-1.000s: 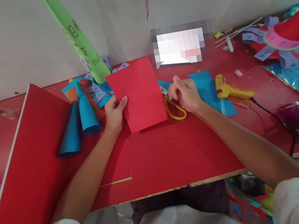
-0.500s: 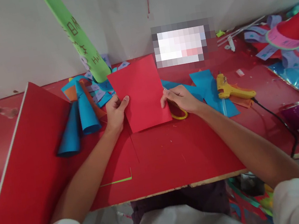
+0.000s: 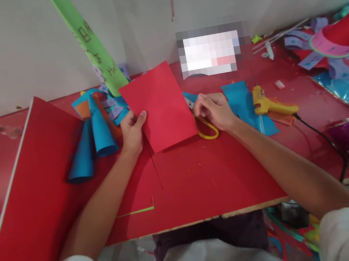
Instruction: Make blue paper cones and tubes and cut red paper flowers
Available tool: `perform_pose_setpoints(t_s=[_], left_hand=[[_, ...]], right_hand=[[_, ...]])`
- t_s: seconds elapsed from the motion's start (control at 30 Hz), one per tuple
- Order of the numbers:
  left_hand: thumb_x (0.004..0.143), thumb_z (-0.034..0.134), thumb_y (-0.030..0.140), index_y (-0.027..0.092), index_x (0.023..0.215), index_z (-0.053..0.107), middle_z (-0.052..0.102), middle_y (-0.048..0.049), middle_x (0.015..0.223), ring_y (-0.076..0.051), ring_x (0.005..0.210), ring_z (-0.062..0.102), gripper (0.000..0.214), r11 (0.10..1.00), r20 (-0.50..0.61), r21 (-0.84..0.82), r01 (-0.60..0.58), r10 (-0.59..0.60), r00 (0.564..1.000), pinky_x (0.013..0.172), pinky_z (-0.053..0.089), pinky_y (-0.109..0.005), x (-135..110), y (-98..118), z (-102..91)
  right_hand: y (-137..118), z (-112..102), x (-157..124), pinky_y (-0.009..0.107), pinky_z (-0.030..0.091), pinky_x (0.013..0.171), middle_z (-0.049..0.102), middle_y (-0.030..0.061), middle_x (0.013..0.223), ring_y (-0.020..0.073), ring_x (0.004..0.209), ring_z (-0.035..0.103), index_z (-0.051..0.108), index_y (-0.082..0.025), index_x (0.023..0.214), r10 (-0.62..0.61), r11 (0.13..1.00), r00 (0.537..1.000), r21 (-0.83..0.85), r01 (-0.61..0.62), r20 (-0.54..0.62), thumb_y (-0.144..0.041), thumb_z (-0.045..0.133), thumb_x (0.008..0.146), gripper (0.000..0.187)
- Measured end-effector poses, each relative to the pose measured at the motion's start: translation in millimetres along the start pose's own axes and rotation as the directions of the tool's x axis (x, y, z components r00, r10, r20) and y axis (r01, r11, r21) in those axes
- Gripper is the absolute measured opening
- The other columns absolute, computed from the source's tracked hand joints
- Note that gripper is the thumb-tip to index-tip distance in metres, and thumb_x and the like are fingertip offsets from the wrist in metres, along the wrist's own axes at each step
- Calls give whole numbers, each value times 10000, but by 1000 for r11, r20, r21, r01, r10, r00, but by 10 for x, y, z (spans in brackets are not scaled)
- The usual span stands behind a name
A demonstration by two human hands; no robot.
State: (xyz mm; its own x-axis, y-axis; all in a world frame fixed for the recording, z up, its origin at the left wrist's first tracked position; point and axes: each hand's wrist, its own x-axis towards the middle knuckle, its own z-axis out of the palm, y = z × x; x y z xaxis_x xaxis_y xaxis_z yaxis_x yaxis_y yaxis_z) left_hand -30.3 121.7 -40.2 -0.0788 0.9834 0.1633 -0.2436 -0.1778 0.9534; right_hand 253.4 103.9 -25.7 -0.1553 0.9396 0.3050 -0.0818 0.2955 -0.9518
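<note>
A plain red sheet of paper (image 3: 160, 108) is in my left hand (image 3: 133, 133), the thumb on top and the fingers behind its left edge. The sheet is tilted a little above the table. Just off its right edge is my right hand (image 3: 216, 109), its fingers curled in and the thumb pressed to them. Whatever it may hold is hidden. Scissors with yellow handles (image 3: 211, 134) lie between that hand and the sheet, their blades mostly covered.
Blue paper cones (image 3: 104, 136) stand at left beside a large leaning red board (image 3: 32, 187). A green tube (image 3: 91, 41) rises behind. To the right are blue paper pieces (image 3: 240, 101), a corded yellow glue gun (image 3: 273, 106) and a purple box-like device (image 3: 348, 140).
My right hand has let go of the sheet's right edge and drawn slightly right, its fingers curling. The sheet has tilted and shifted a little left in my left hand.
</note>
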Motion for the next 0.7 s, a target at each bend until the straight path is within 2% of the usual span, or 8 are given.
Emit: perform_pose_setpoints(t_s=[0.07,0.1,0.13,0.2,0.3,0.47,0.6,0.7], left_hand=[[751,967,521,219,963,775,804,-40,972,-209,937,766,416,1000,3,9,-2,2,1000,876,641,-337,-12,12,13],[748,969,521,218,966,778,806,-43,979,-210,938,766,419,1000,5,12,-4,4,1000,873,640,-336,-17,15,20],[746,970,519,217,975,783,810,-48,1000,-211,938,767,423,1000,8,12,-7,7,1000,873,640,-337,-22,15,26],[751,968,516,214,988,789,815,-53,1039,-206,929,767,424,1000,21,21,-19,19,1000,871,639,-339,-26,10,34],[773,954,520,213,972,787,802,-39,973,-192,879,759,403,998,31,46,-42,41,999,846,638,-330,-24,-1,33],[746,974,499,216,955,785,794,-30,940,-181,836,745,399,1000,-5,14,-9,9,1000,810,634,-317,-13,4,22],[746,974,493,218,987,786,808,-48,1018,-185,859,751,411,1000,-21,-5,3,-3,1000,832,631,-332,-2,0,11],[777,949,511,217,978,760,797,-47,985,-197,863,754,403,1000,-19,18,-5,5,1000,837,627,-348,11,-18,-7]], right_hand=[[-6,15,10,335,566,819,751,38,917,184,857,697,825,-277,901,-29,999,999,27,28,19,-679,618,1024,469],[-19,24,11,361,581,926,780,45,1072,213,1012,727,840,-299,1023,-33,999,998,36,31,47,-701,605,1021,466],[-36,32,11,391,576,1012,785,46,1196,237,1134,727,839,-315,1116,-24,999,996,33,21,91,-721,580,1022,491],[-78,42,4,431,551,1096,791,45,1288,262,1229,717,839,-320,1187,19,1000,981,-19,-15,195,-745,522,1036,552],[-134,39,-6,409,547,1065,842,49,1172,252,1126,752,877,-296,1073,82,990,946,-137,-40,314,-749,484,1049,601],[-192,27,8,301,525,739,821,53,778,162,709,702,853,-235,767,94,967,919,-256,8,383,-744,459,1062,708],[-231,36,10,277,483,624,740,42,610,125,565,638,762,-213,604,110,978,914,-209,-28,390,-707,509,1060,718],[-244,37,2,268,468,555,712,34,562,117,499,621,731,-205,577,152,984,909,-145,-102,389,-696,554,1042,699]])
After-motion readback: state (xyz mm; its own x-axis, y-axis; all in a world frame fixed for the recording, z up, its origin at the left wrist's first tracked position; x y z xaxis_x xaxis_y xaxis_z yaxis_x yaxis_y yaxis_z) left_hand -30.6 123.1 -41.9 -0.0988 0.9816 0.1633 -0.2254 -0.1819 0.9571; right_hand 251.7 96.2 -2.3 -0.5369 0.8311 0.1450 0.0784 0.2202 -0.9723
